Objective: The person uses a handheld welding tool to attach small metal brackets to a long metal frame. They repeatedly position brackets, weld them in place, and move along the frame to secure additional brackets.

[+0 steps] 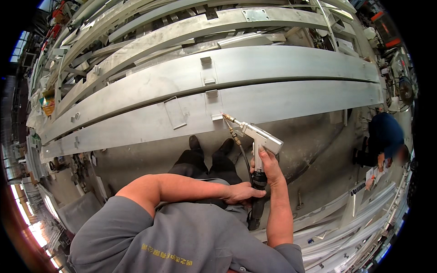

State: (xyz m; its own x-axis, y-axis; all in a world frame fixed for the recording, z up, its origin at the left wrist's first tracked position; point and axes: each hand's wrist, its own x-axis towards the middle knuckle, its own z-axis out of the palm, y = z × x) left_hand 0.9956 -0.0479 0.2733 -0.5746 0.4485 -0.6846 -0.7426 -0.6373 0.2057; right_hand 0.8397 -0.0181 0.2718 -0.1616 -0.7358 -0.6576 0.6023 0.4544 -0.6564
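Observation:
My right hand (271,167) is closed round the grip of a silver handheld welding gun (266,139). Its brass-coloured nozzle (231,118) points left, at the end of a small metal bracket (217,117) on the near long grey metal beam (282,102). Whether the tip touches is too small to tell. Lower down, my left hand (242,193) is closed at the gun's thick black cable (258,204), just under the grip; its fingers are partly hidden. A thin hose (246,159) with brass fittings runs beside the gun.
A second wide beam (291,63) lies behind the near one, with small brackets along both. Farther back is a rack of metal profiles (182,34). A co-worker (384,136) bends down at the right. More long profiles (337,236) lie at lower right. My shoes (195,142) are below the beam.

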